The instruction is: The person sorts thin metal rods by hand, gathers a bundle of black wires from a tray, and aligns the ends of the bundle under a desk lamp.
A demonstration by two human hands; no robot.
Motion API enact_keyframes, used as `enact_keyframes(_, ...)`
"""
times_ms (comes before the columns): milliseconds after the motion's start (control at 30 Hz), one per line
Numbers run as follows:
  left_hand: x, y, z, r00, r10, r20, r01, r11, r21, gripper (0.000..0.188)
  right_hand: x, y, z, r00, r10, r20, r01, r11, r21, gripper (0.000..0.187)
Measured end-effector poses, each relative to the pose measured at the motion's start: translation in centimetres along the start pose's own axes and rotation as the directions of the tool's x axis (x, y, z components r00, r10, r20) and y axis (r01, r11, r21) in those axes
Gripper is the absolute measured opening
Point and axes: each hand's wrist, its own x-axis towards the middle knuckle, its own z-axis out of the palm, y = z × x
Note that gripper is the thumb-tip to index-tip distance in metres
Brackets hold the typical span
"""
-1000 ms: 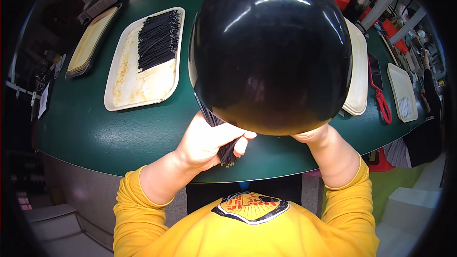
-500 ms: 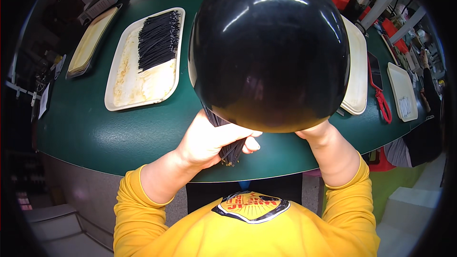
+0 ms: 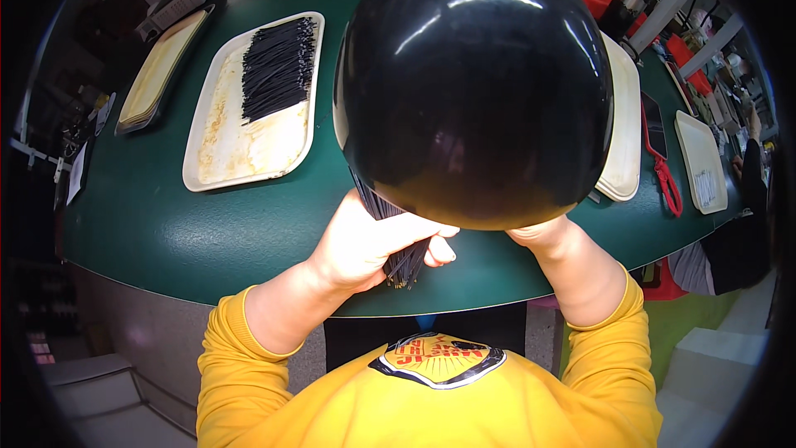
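Observation:
My left hand (image 3: 356, 241) is closed around a bundle of thin black wires (image 3: 405, 267), whose lower ends stick out beneath the palm with small yellowish tips. The upper part of the bundle runs behind a large, glossy black lamp shade (image 3: 473, 108), which covers the middle of the view. Only the wrist and the base of my right hand (image 3: 543, 234) show below the shade's lower right rim; its fingers are hidden. To the far left, a cream tray (image 3: 240, 153) carries many similar black wires (image 3: 278, 70) laid side by side.
Stacked cream trays (image 3: 162, 70) stand at the table's left end, and another stack (image 3: 622, 129) is partly behind the shade. On the right lie a dark phone-like slab with a red strap (image 3: 666, 187) and a small tray (image 3: 701, 158) of pale pieces. Another person's arm (image 3: 753, 166) is beyond.
My right hand has shifted slightly left under the shade. My left hand keeps its grip on the wires, almost unmoved. The other person's arm at the right has moved a little.

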Motion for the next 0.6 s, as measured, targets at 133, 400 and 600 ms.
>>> enact_keyframes(133, 0.0, 0.1, 0.3, 0.999, 0.035, 0.012, -0.036, 0.996, 0.084, 0.009, -0.3, -0.3, -1.0, 0.999, -0.020, -0.042, 0.014, 0.990, -0.142, 0.012)
enact_keyframes(400, 0.0, 0.0, 0.4, 0.996, 0.087, 0.009, -0.087, 0.987, 0.138, 0.008, 0.1, -0.4, 0.0, 0.989, -0.118, -0.090, 0.108, 0.988, -0.109, 0.008)
enact_keyframes(600, 0.1, -0.2, 0.1, 0.998, 0.059, 0.022, -0.062, 0.990, 0.131, 0.009, -0.6, 0.3, -1.1, 0.994, 0.021, -0.107, -0.021, 1.000, 0.002, 0.009)
